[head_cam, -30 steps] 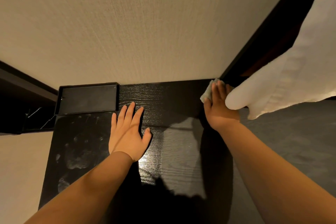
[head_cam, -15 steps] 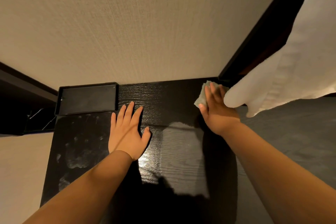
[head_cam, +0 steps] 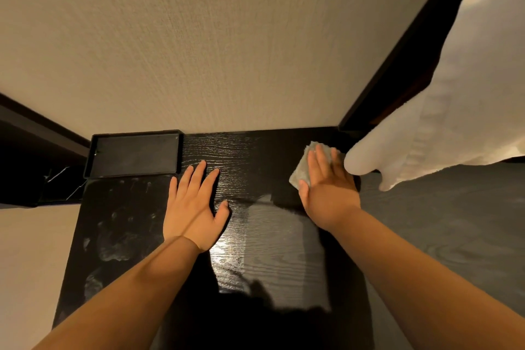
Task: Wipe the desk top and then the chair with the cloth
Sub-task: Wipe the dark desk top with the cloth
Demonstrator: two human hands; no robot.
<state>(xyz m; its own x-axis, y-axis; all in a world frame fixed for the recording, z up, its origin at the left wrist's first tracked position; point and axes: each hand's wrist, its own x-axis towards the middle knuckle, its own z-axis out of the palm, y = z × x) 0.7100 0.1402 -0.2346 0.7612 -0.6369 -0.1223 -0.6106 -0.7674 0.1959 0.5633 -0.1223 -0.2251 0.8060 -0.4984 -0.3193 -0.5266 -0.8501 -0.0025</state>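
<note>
Head view, 1 frame.

The desk top [head_cam: 250,156], dark wood grain, runs up to a pale wall [head_cam: 227,51]. The cloth [head_cam: 300,172] is small, grey and bunched, and lies on the desk top at its far right corner, close to the wall. The right hand [head_cam: 326,190] rests on it palm down, fingers straight and together, pressing the cloth flat against the wood; no finger curls round it. Only the cloth's left and far edges show past the fingers. The left hand [head_cam: 193,207] lies flat on the desk top near the middle, fingers spread, holding nothing. It reads as a brace.

Other items:
- 1 shallow black tray [head_cam: 133,155] sits at the far left corner against the wall, with nothing visible in it.
- White bedding or a pillow [head_cam: 454,108] overhangs the right edge, its lowest corner just beside the right hand.

Surface condition:
- Pale smudges [head_cam: 113,236] and finger marks cover the left third, below the tray.
- A glossy band [head_cam: 270,250] between the 2 forearms reflects light. Whether it is damp from wiping or only glare cannot be told.

Progress, judged: step 1 of 2 (desk top) is under way, early to middle, with the far right corner being covered. Left to do are the smudged left third, likely the strip under the left hand, and the near edge. Step 2, the chair, looks not yet started; no chair is in view.
</note>
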